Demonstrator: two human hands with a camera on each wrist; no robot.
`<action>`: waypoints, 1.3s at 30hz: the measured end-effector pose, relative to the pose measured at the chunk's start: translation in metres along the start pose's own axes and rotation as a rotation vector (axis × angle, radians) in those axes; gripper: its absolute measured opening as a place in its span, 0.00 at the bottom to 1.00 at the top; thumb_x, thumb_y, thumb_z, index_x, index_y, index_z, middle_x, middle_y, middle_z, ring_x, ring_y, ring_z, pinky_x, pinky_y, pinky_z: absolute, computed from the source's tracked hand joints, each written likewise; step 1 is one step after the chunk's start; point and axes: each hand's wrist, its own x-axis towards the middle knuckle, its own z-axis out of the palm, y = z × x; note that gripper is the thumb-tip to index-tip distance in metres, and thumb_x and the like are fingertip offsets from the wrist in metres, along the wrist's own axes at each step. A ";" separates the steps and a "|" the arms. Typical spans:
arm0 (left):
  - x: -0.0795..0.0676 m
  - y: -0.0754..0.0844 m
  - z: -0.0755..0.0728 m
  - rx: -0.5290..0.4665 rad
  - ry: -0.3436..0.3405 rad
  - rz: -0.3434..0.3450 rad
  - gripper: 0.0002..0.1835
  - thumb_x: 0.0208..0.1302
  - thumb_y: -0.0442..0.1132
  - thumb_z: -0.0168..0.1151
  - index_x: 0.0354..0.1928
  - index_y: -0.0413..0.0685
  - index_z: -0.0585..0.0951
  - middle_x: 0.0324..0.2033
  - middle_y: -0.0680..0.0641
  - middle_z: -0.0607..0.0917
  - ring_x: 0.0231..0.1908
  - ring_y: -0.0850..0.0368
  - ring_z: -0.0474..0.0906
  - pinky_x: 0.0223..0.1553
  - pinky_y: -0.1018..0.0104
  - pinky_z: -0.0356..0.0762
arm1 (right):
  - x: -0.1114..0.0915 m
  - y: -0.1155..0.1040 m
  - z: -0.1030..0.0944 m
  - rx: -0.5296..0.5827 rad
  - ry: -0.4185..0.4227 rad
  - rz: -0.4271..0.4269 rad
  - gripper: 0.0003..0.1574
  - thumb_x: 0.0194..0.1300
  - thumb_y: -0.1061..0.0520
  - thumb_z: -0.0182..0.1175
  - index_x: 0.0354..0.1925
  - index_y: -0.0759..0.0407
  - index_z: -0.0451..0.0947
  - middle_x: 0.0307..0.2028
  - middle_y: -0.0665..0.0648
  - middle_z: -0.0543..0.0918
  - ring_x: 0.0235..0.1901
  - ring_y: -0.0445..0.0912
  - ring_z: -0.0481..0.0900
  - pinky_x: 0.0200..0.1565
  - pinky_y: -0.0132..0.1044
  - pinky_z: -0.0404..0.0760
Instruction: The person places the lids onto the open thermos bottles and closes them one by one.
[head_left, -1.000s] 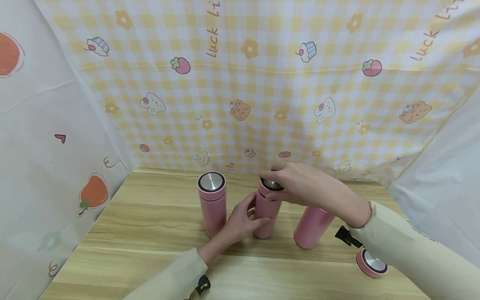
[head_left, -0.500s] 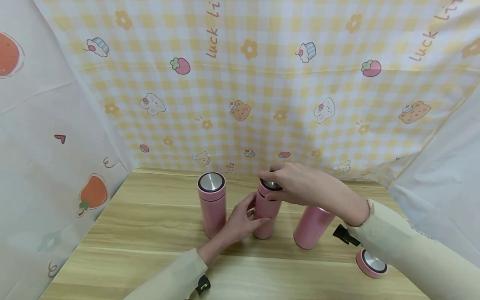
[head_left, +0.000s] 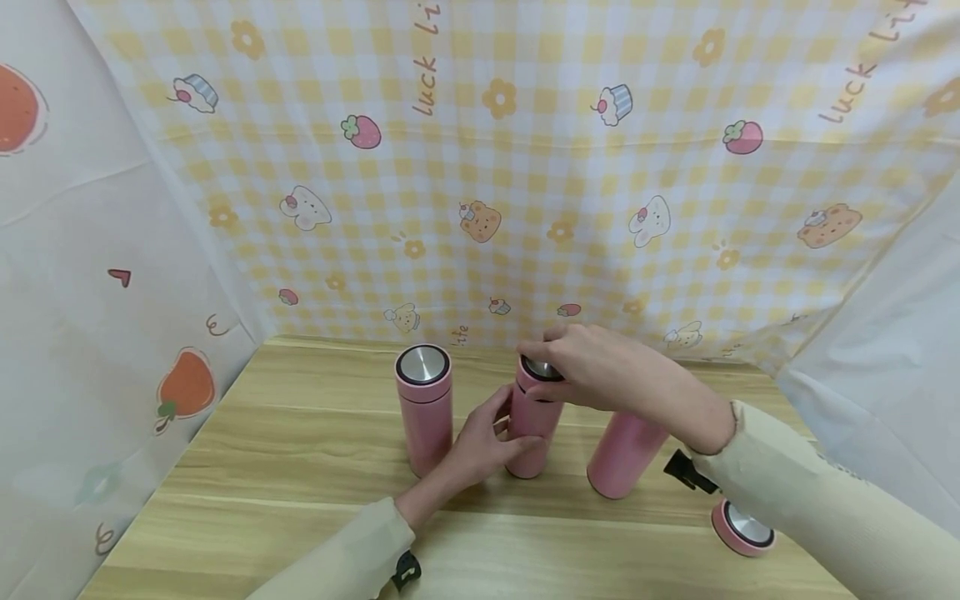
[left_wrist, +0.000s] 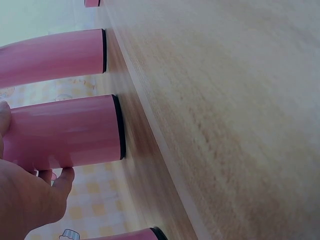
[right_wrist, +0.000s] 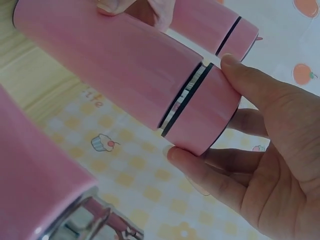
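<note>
A pink thermos bottle (head_left: pixel 536 422) stands upright on the wooden table between my hands. My left hand (head_left: pixel 480 448) grips its body, thumb in front and fingers behind. From above, my right hand (head_left: pixel 600 367) pinches the bottle's pink lid (right_wrist: pixel 205 107), which has a silver top. A thin band of metal neck shows between lid and body in the right wrist view. Left of it stands another pink thermos (head_left: pixel 426 425) with its lid on. To the right is a lidless thermos (head_left: pixel 624 457), its threaded metal neck (right_wrist: pixel 95 217) visible in the right wrist view.
A loose pink lid (head_left: pixel 738 533) lies silver side up on the table (head_left: pixel 300 450) at the right, close to my right sleeve (head_left: pixel 810 500). A yellow checked curtain (head_left: pixel 420 183) hangs behind the bottles, with white cloth (head_left: pixel 97 350) at the left side.
My right wrist and sleeve have shifted very slightly left while the fingers stay on the lid. My left hand and the bottles keep their places.
</note>
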 end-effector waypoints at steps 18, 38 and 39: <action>-0.001 -0.001 0.000 0.018 -0.005 -0.011 0.39 0.65 0.40 0.73 0.75 0.56 0.66 0.65 0.53 0.75 0.64 0.57 0.71 0.64 0.57 0.71 | -0.005 0.000 0.010 -0.028 0.079 0.072 0.35 0.61 0.37 0.72 0.58 0.56 0.79 0.32 0.52 0.74 0.22 0.42 0.70 0.19 0.33 0.71; 0.000 -0.001 0.001 0.004 0.002 0.004 0.39 0.64 0.42 0.74 0.74 0.53 0.66 0.63 0.51 0.76 0.63 0.56 0.72 0.63 0.57 0.72 | -0.012 0.020 0.001 0.305 -0.118 -0.142 0.34 0.69 0.66 0.63 0.72 0.58 0.71 0.70 0.65 0.67 0.66 0.56 0.70 0.58 0.45 0.78; 0.000 -0.001 0.001 0.000 0.003 0.005 0.39 0.64 0.41 0.74 0.74 0.53 0.66 0.63 0.51 0.76 0.63 0.56 0.72 0.63 0.57 0.72 | -0.011 0.020 0.001 0.298 -0.122 -0.140 0.35 0.69 0.67 0.63 0.72 0.57 0.70 0.70 0.65 0.67 0.66 0.56 0.70 0.58 0.45 0.79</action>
